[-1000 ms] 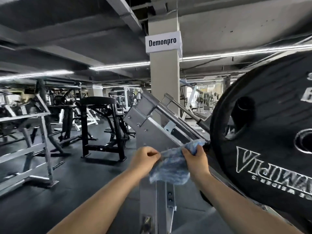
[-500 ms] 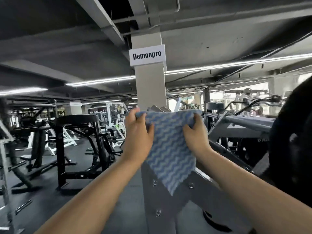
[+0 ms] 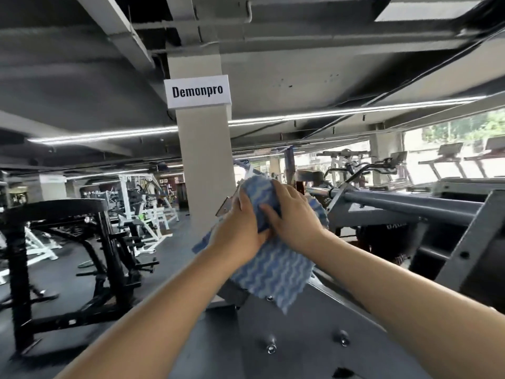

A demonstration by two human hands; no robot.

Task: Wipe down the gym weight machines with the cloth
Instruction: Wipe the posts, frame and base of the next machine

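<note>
A: Cloth (image 3: 269, 272) position?
B: Bunched between left hand (image 3: 240, 228) and right hand (image 3: 293, 217), both gripping it, above grey machine frame (image 3: 300, 337).
A: Nearest surface?
B: Frame's bar (image 3: 410, 205), running rightward; right hand nearer.

both hands (image 3: 269, 224) gripping cloth (image 3: 273, 272) (blue/wht), grey machine (image 3: 314, 337)

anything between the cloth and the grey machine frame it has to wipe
Nothing visible. Both the left hand and the right hand already hold the cloth, and its lower part hangs right against the grey frame with no object in between.
</note>
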